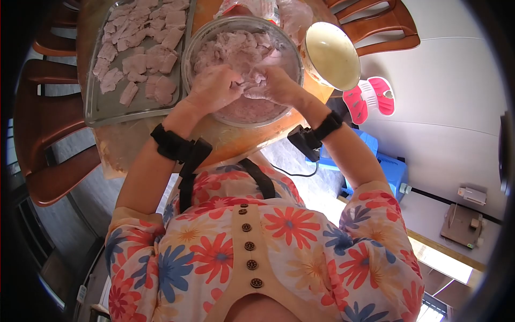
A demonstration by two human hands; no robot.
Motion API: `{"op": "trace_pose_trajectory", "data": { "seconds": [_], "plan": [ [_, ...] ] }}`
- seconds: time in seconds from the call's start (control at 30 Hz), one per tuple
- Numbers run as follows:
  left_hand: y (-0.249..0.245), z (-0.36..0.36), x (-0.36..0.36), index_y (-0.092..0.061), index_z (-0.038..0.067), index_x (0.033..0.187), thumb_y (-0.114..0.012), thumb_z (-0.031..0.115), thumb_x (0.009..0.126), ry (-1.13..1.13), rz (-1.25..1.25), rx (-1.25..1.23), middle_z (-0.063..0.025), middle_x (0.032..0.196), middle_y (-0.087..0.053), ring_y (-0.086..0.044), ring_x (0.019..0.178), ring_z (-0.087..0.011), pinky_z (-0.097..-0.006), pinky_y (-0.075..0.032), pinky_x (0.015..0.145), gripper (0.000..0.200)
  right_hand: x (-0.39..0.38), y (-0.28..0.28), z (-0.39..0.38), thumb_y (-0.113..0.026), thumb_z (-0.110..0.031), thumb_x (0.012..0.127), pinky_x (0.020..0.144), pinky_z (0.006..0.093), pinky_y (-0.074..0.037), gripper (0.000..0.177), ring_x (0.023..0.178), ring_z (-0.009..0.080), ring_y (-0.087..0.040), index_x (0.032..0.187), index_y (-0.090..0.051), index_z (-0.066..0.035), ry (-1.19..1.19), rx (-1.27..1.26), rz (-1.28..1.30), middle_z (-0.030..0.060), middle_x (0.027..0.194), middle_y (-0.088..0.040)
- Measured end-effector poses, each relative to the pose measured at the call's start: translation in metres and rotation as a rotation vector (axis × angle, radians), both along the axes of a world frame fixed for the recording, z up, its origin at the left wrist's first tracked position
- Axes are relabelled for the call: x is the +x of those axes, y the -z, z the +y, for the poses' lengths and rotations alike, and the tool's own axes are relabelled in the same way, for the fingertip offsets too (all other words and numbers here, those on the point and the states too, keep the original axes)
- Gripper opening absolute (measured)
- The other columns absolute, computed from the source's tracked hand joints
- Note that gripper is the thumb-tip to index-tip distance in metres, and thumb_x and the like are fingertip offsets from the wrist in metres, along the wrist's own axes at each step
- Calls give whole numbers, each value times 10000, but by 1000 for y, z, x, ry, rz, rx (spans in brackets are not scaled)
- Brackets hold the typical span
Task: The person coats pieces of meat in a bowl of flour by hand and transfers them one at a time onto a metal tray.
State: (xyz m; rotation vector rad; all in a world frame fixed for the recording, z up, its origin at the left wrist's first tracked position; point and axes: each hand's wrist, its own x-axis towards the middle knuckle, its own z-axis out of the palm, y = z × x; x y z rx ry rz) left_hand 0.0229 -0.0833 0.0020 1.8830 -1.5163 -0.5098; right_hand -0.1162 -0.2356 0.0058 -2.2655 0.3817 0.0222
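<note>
A round metal bowl (189, 68) stands on the table and holds a heap of pale pink, powder-coated pieces (236, 47). Over the bowl's near half, my left hand (215, 88) and my right hand (272, 86) are close together. Their fingers pinch a pale pink piece (251, 90) between them. Left of the bowl lies a rectangular metal tray (115, 114), with several flat pink pieces (153, 61) spread over it. Each wrist has a black band with a small device.
A cream-coloured bowl (332, 56) sits tilted right of the metal bowl. Plastic bags (295, 19) lie behind it on the table (225, 145). Wooden chairs (45, 123) stand at the left and upper right. A pink-and-white seat (369, 99) and blue boxes (389, 172) are at the right.
</note>
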Motion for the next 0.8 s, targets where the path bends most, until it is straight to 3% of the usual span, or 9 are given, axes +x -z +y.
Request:
{"op": "trace_pose_trajectory", "data": {
  "seconds": [0.1, 0.17, 0.2, 0.3, 0.43, 0.53, 0.6, 0.7, 0.8],
  "plan": [
    [6, -1, 5, -700, 82, 882, -642, 196, 718, -6, 42, 27, -140, 873, -642, -611, 873, -344, -416, -485, 782, 208, -6, -6, -8, -765, -163, 713, 706, 330, -468, 304, 811, 206, -606, 948, -602, -59, -2, 135, 137, 96, 839, -619],
    [7, -1, 7, -694, 72, 865, -628, 168, 729, 2, -13, 98, -147, 899, -644, -608, 887, -350, -418, -485, 781, 180, -12, -16, -14, -725, -219, 731, 719, 387, -479, 315, 863, 314, -625, 977, -609, -61, -83, -345, 212, 137, 899, -637],
    [5, -3, 8, -694, 72, 865, -628, 168, 729, 3, -11, 99, -147, 899, -644, -608, 887, -350, -418, -485, 781, 180, -14, -11, -16, -677, -258, 739, 737, 426, -479, 334, 874, 382, -599, 1000, -612, -62, -136, -378, 251, 168, 916, -635],
    [2, -7, 7, -682, 57, 829, -613, 151, 744, 64, -89, 275, -149, 912, -647, -607, 900, -350, -419, -485, 781, 145, -7, 1, -3, -666, -262, 726, 735, 412, -487, 359, 860, 375, -601, 1016, -606, -58, -373, -423, 455, 176, 881, -632],
    [5, -7, 8, -664, 65, 858, -591, 137, 766, -92, -217, 53, -133, 894, -631, -605, 855, -348, -425, -489, 748, 138, 4, 3, 13, -647, -206, 721, 731, 405, -487, 303, 836, 380, -598, 985, -621, -59, -281, -385, 552, 184, 853, -637],
    [1, 3, 18, -655, 78, 884, -587, 121, 777, -186, -184, -133, -109, 878, -617, -604, 808, -333, -408, -494, 706, 134, 9, -4, 5, -649, -207, 760, 687, 391, -502, 270, 754, 344, -629, 982, -639, -54, -293, -223, 392, 179, 835, -649],
    [3, 10, 21, -652, 86, 897, -587, 111, 782, -209, -166, -170, -96, 869, -610, -603, 784, -324, -396, -497, 683, 135, 19, -35, 14, -636, -230, 815, 623, 371, -516, 259, 660, 268, -655, 1001, -653, -51, 69, 261, 431, 162, 814, -660],
    [6, 11, 22, -654, 95, 884, -594, 101, 781, -245, -144, -291, -77, 848, -607, -605, 752, -302, -373, -498, 649, 120, 32, -21, 13, -597, -186, 804, 753, 413, -489, 251, 805, 370, -619, 996, -665, -40, -140, -139, 181, 214, 858, -647],
    [8, 11, 16, -657, 106, 887, -594, 94, 778, -298, -103, -367, -69, 823, -598, -606, 721, -294, -370, -499, 628, 126, 41, -25, 16, -594, -251, 855, 674, 415, -493, 279, 742, 352, -631, 958, -629, 6, -156, -86, 225, 208, 828, -642]
  ]
}}
